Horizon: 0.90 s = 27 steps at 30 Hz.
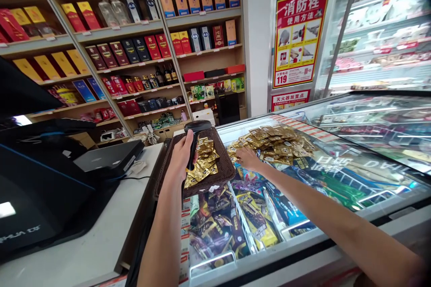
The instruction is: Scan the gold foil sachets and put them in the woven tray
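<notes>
My left hand is closed round the handle of a black barcode scanner, held upright over a brown woven tray with several gold packets in it. My right hand reaches to a heap of gold packets lying on the glass lid of a chest freezer. Its fingers rest on the packets at the heap's near left edge; whether they pinch one is unclear.
A black till screen and a closed drawer unit stand on the white counter at left. Shelves of boxed bottles fill the back wall. A red fire notice hangs beside a glass-door cooler. Frozen goods show under the lid.
</notes>
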Each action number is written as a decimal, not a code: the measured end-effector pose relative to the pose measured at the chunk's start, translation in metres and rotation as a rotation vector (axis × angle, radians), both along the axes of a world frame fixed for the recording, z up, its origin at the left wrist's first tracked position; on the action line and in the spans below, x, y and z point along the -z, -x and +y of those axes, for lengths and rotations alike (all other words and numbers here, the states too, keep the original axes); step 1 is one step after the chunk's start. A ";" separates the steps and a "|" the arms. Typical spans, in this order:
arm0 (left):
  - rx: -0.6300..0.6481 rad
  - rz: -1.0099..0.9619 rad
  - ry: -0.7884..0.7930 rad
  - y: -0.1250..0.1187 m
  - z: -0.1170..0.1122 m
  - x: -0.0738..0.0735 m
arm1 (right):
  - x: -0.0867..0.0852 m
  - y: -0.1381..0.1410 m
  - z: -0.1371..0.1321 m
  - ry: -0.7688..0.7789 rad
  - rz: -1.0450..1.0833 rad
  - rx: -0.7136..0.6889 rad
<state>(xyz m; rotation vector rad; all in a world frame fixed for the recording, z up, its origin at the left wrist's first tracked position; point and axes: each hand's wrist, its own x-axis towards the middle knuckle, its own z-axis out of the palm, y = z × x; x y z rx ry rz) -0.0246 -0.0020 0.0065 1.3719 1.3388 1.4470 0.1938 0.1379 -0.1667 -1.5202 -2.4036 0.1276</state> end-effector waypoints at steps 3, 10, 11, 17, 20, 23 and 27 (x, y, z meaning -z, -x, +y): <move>0.007 0.007 0.009 -0.003 0.003 0.004 | -0.011 -0.006 -0.008 0.104 0.005 0.058; 0.030 0.046 0.036 -0.014 0.004 0.006 | -0.019 -0.022 -0.028 0.230 -0.020 0.007; 0.030 0.058 0.034 -0.015 0.004 0.006 | -0.017 -0.024 -0.031 0.225 0.005 -0.016; 0.028 0.121 0.046 -0.021 0.005 0.010 | -0.003 -0.031 -0.039 0.201 0.238 0.082; 0.037 0.107 0.054 -0.024 0.006 0.012 | -0.006 -0.037 -0.038 0.124 0.368 0.139; 0.028 0.089 0.069 -0.029 0.007 0.013 | -0.015 -0.048 -0.035 0.050 0.556 0.221; 0.061 0.093 0.111 -0.032 0.005 0.013 | -0.027 -0.061 -0.031 0.007 0.912 0.345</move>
